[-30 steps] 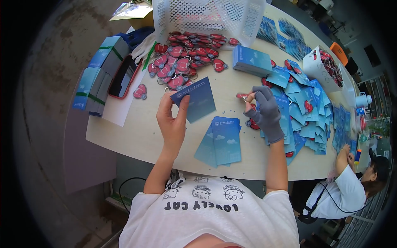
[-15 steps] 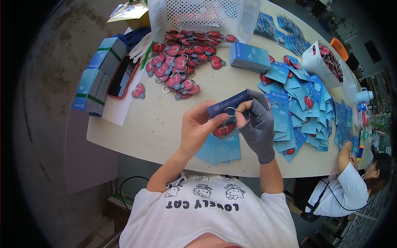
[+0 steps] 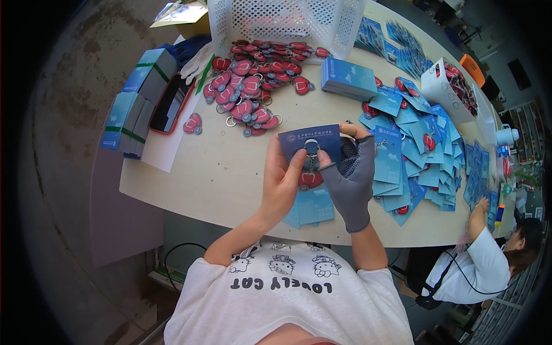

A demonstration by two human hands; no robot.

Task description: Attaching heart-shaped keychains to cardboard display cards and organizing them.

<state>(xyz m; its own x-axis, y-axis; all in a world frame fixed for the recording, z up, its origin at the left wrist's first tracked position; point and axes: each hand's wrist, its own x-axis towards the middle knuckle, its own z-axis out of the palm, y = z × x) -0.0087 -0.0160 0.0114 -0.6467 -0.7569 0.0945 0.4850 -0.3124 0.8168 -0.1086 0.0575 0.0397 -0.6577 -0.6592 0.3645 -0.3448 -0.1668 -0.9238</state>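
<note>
Between both hands I hold a dark blue card (image 3: 330, 133) upright over the table's near edge. A metal key ring (image 3: 311, 141) lies against the card, and a red heart-shaped keychain (image 3: 311, 180) hangs from it by a short chain. My bare left hand (image 3: 280, 181) grips the card's left side, its thumb beside the ring. My right hand (image 3: 349, 183), in a grey fingerless glove, closes on the right side with its thumb at the ring's chain. The other fingers are mostly hidden behind the card. Below lie a few light blue cards (image 3: 313, 207).
Loose red keychains (image 3: 250, 86) are heaped before a white basket (image 3: 284, 17). A card stack (image 3: 352, 77) stands near a pile of cards with keychains (image 3: 422, 149). Banded card stacks (image 3: 123, 121) and a phone (image 3: 172, 104) lie left. Another person (image 3: 474, 259) works at right.
Both hands have drawn together and turned the card to face me more squarely. My right thumb has moved left and down to the chain; the ring now lies flat against the card.
</note>
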